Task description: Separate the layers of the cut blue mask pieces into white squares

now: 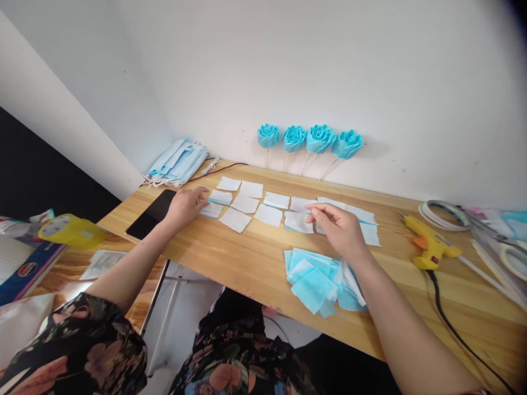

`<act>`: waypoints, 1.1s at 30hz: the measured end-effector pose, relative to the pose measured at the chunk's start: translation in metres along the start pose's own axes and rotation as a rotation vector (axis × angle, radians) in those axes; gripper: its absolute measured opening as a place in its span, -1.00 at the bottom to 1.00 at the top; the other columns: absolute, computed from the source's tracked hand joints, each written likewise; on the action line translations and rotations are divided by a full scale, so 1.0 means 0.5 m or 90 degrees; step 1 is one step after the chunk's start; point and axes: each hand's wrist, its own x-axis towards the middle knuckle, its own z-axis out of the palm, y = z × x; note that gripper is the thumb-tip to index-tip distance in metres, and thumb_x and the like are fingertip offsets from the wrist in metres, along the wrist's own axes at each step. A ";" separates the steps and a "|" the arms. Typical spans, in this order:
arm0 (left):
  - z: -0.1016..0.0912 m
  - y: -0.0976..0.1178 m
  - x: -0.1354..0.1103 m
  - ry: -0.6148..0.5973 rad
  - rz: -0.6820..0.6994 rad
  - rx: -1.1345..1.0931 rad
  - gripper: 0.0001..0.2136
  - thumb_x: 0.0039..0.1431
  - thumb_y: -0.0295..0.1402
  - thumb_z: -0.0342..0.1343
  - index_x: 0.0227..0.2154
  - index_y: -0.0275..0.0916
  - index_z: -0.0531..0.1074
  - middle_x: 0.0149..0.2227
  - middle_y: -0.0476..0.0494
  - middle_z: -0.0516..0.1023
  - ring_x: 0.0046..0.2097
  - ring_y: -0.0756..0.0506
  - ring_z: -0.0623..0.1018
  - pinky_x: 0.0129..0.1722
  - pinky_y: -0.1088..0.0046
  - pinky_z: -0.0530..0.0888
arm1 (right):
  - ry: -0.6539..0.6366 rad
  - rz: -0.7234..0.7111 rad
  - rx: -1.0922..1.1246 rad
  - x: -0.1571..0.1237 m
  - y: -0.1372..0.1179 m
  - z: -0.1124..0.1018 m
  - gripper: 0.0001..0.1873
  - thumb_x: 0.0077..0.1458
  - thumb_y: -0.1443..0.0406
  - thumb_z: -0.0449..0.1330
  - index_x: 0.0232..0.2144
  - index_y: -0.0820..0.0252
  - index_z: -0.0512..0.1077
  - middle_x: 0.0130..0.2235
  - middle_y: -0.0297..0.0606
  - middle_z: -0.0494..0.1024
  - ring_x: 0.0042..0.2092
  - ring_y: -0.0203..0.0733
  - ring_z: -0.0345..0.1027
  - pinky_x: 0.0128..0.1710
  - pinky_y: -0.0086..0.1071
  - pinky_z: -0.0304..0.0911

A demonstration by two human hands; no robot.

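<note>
White and pale-blue cut fabric squares (pixel 268 215) lie in uneven rows along the middle of the wooden table. My left hand (pixel 186 208) hovers at the left end of these rows, partly over the black phone (pixel 152 215); its fingers are loosely bent and apart, with nothing visible in them. Over the right part of the rows is my right hand (pixel 338 224), thumb and forefinger pointing left with no held thing visible. Whether its fingertips touch a square I cannot tell. Below it sits a loose pile of blue fabric pieces (pixel 315 281), partly covered by my forearm.
Several blue fabric roses (pixel 293 139) on sticks lean against the wall. A stack of face masks (pixel 178 161) lies back left. At right are a yellow glue gun (pixel 430 244) with its cord, tape rolls (pixel 444 215) and scissors (pixel 513 258). A yellow flashlight (pixel 71 230) rests far left.
</note>
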 end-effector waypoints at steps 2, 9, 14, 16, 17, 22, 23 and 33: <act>0.007 0.002 -0.006 0.007 -0.012 -0.015 -0.64 0.19 -0.25 0.05 0.02 -0.22 0.43 -0.26 -0.14 0.62 -0.23 -0.17 0.56 -0.12 0.33 0.40 | -0.002 0.000 0.000 0.001 0.000 0.001 -0.71 0.19 0.12 0.13 -0.19 0.13 0.55 -0.37 -0.28 0.62 -0.31 -0.20 0.44 -0.35 -0.37 0.19; 0.014 0.016 -0.025 0.078 -0.010 -0.058 -0.51 0.24 -0.27 -0.03 0.22 -0.27 0.21 0.00 -0.26 0.53 -0.18 -0.15 0.56 -0.09 0.31 0.44 | 0.006 0.006 -0.006 0.000 -0.003 0.001 -0.68 0.19 0.10 0.12 -0.19 0.15 0.55 -0.38 -0.28 0.62 -0.39 -0.22 0.40 -0.39 -0.36 0.19; -0.002 0.063 -0.053 0.241 0.089 -0.009 -0.58 0.25 -0.25 0.02 0.14 -0.26 0.32 0.11 -0.34 0.46 0.14 -0.29 0.43 0.15 0.09 0.33 | 0.030 -0.015 0.012 0.003 -0.002 -0.006 -0.68 0.21 0.11 0.12 -0.19 0.16 0.56 -0.38 -0.27 0.63 -0.31 -0.18 0.47 -0.30 -0.35 0.28; -0.002 0.098 -0.074 0.220 0.185 -0.029 -0.70 0.26 -0.30 0.04 0.03 -0.21 0.41 -0.02 -0.25 0.55 0.05 -0.25 0.50 0.07 0.12 0.40 | 0.049 -0.032 0.017 0.004 -0.003 -0.012 -0.69 0.22 0.11 0.12 -0.24 0.15 0.57 -0.36 -0.27 0.64 -0.27 -0.16 0.50 -0.25 -0.33 0.31; 0.001 0.115 -0.084 0.184 0.257 -0.047 -0.76 0.27 -0.33 0.03 -0.05 -0.20 0.45 -0.08 -0.23 0.57 -0.02 -0.21 0.53 0.03 0.16 0.42 | 0.061 -0.036 0.019 0.005 -0.006 -0.017 -0.70 0.22 0.11 0.12 -0.27 0.15 0.58 -0.35 -0.26 0.64 -0.25 -0.15 0.51 -0.23 -0.32 0.32; 0.040 0.164 -0.112 0.040 0.391 -0.039 -0.81 0.29 -0.42 -0.01 -0.13 -0.24 0.48 -0.05 -0.27 0.54 -0.04 -0.21 0.51 -0.05 0.16 0.45 | 0.129 -0.073 0.025 0.005 -0.043 -0.051 -0.71 0.23 0.12 0.14 -0.34 0.14 0.57 -0.37 -0.28 0.65 -0.25 -0.16 0.53 -0.18 -0.32 0.36; 0.046 0.167 -0.111 0.035 0.377 -0.037 -0.81 0.30 -0.42 -0.03 -0.14 -0.25 0.47 -0.05 -0.27 0.54 -0.06 -0.20 0.51 -0.06 0.16 0.46 | 0.140 -0.087 0.020 0.004 -0.054 -0.060 -0.72 0.23 0.12 0.14 -0.33 0.13 0.57 -0.38 -0.30 0.64 -0.25 -0.17 0.53 -0.18 -0.32 0.37; 0.042 0.185 -0.103 0.004 0.248 -0.067 -0.43 0.25 -0.21 0.09 0.29 -0.19 0.13 0.12 -0.31 0.44 0.08 -0.26 0.49 0.03 0.14 0.47 | 0.146 -0.130 -0.180 -0.084 -0.094 -0.153 -0.72 0.24 0.17 0.13 -0.43 0.10 0.54 -0.34 -0.30 0.66 -0.29 -0.18 0.53 -0.31 -0.37 0.33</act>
